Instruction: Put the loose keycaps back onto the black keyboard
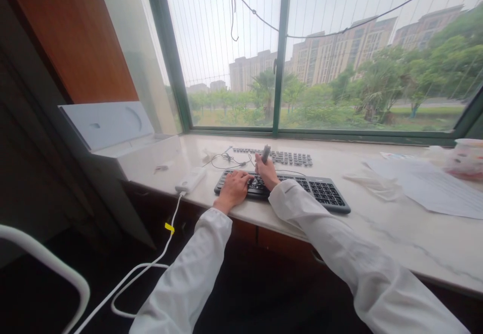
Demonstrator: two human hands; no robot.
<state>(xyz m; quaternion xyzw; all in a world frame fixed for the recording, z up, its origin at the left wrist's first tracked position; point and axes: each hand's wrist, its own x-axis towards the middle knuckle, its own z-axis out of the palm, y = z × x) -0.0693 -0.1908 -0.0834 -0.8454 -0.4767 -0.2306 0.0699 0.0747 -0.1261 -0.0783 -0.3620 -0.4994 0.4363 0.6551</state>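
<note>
Keyboard (320, 192), black, on marble counter (415, 233), directly beneath both hands. Left hand (233, 190): fingers open, resting on keys. Right hand (266, 172): fingers closed around grey tool (266, 153). Loose keycaps (290, 158) just behind.

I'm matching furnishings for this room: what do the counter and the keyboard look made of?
The counter looks like polished white marble or a stone imitation, given its grey veining and soft sheen. The keyboard looks like dark plastic, with a dull, moulded finish.
</note>
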